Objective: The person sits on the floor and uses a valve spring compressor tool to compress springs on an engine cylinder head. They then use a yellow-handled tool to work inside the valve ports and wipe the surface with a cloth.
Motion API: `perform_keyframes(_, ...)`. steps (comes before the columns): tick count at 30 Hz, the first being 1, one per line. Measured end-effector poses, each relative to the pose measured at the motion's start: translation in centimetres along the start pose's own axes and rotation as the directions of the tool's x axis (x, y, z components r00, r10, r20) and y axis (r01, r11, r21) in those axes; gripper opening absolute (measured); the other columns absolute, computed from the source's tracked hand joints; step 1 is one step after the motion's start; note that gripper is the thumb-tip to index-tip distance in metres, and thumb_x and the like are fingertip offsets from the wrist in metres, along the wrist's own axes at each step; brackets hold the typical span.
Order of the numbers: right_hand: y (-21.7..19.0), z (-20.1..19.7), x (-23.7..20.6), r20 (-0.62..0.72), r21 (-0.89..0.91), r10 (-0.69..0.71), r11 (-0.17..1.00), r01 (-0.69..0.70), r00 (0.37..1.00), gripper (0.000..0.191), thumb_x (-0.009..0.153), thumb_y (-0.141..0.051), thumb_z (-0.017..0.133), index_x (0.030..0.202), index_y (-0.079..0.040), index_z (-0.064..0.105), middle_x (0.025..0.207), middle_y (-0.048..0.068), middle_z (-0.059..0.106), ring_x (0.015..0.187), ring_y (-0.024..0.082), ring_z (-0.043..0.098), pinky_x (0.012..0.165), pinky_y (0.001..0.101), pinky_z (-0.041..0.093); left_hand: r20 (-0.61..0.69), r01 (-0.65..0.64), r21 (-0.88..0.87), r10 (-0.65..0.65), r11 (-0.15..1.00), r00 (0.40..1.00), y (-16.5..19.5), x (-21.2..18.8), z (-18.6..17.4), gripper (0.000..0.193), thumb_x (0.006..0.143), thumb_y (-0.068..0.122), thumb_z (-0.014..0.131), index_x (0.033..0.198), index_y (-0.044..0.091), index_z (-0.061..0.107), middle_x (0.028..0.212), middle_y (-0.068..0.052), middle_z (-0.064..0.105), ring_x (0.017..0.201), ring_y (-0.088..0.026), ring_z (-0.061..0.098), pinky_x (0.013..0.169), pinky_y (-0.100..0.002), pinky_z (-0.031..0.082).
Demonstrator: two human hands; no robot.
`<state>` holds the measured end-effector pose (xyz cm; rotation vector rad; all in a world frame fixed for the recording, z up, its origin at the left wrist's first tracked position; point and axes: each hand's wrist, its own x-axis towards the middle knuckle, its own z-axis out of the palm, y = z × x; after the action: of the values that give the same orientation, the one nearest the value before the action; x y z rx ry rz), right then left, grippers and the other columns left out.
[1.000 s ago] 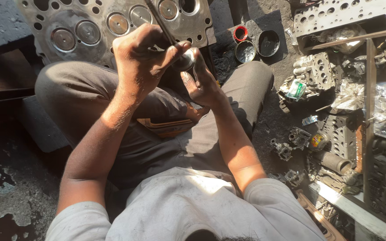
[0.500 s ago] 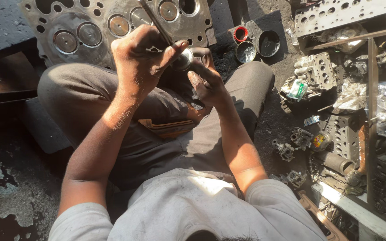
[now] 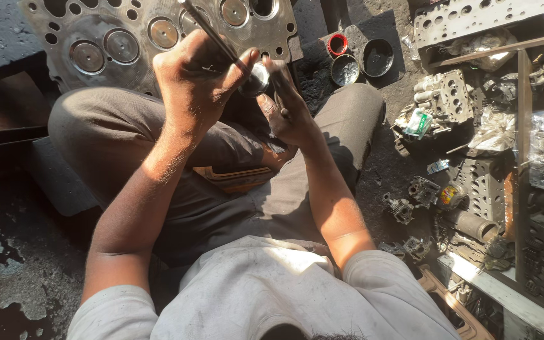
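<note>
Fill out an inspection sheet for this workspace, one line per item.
Surface: dark, oily ground with pale patches; the person sits on it with legs folded.
Job's things: an engine valve, its thin stem running up and left; a large cylinder head lies flat just beyond the knees, valves seated in it.
Clutter: three small round tins, one with a red rim; loose metal engine parts and plastic wrappings at the right.
Grips: left hand closed round the valve stem; right hand has fingers against the valve's round end.
Cables: nothing seen.
Surroundings: a metal rack with more engine parts at the right edge.
</note>
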<state>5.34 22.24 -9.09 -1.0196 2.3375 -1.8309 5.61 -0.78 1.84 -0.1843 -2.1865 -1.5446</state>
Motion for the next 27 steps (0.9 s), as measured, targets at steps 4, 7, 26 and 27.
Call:
perform_keyframes(4, -0.2, 0.3, 0.4, 0.075, -0.125, -0.171, 0.976, 0.179, 0.982, 0.095, 0.087, 0.023, 0.055, 0.161, -0.034, 0.038, 0.14, 0.02, 0.05, 0.125, 0.035, 0.053, 0.117, 0.0414, 0.041, -0.017, 0.023, 0.059, -0.022, 0.998, 1.0, -0.2, 0.0, 0.1, 0.04, 0.094, 0.024, 0.095, 0.081, 0.001, 0.066, 0.072, -0.004, 0.07, 0.065, -0.008, 0.068, 0.057, -0.026, 0.052)
perform_keyframes(7, -0.3, 0.5, 0.8, 0.027, -0.187, -0.114, 0.975, 0.117, 0.993, 0.092, 0.104, 0.013, 0.06, 0.17, -0.032, 0.014, 0.148, 0.02, 0.048, 0.13, 0.034, 0.054, 0.116, 0.0415, 0.045, -0.001, -0.007, -0.025, 0.007, 1.0, 1.0, -0.1, -0.1, 0.1, 0.029, 0.097, 0.019, 0.09, 0.09, 0.001, 0.068, 0.08, -0.004, 0.072, 0.07, -0.007, 0.068, 0.063, -0.025, 0.053)
perform_keyframes(26, -3.2, -0.1, 0.6, 0.197, -0.359, -0.109, 0.917, 0.175, 0.974, 0.094, 0.086, 0.01, 0.057, 0.165, -0.031, 0.025, 0.129, 0.013, 0.059, 0.121, 0.033, 0.056, 0.112, 0.0435, 0.042, -0.086, 0.066, -0.031, -0.068, 0.997, 0.994, -1.3, 0.3, 0.4, 0.03, 0.098, 0.015, 0.093, 0.088, 0.001, 0.068, 0.077, 0.0, 0.069, 0.069, -0.005, 0.062, 0.062, -0.024, 0.049)
perform_keyframes(27, -3.5, 0.0, 0.1, 0.168, -0.431, -0.001, 0.899, 0.074, 0.986, 0.093, 0.092, 0.009, 0.057, 0.168, -0.029, 0.02, 0.126, 0.01, 0.06, 0.117, 0.03, 0.057, 0.11, 0.0415, 0.042, -0.104, 0.062, -0.032, -0.065, 0.998, 0.992, -1.6, 0.4, 0.3, 0.03, 0.098, 0.014, 0.093, 0.088, 0.001, 0.068, 0.078, -0.001, 0.068, 0.07, -0.005, 0.061, 0.063, -0.024, 0.049)
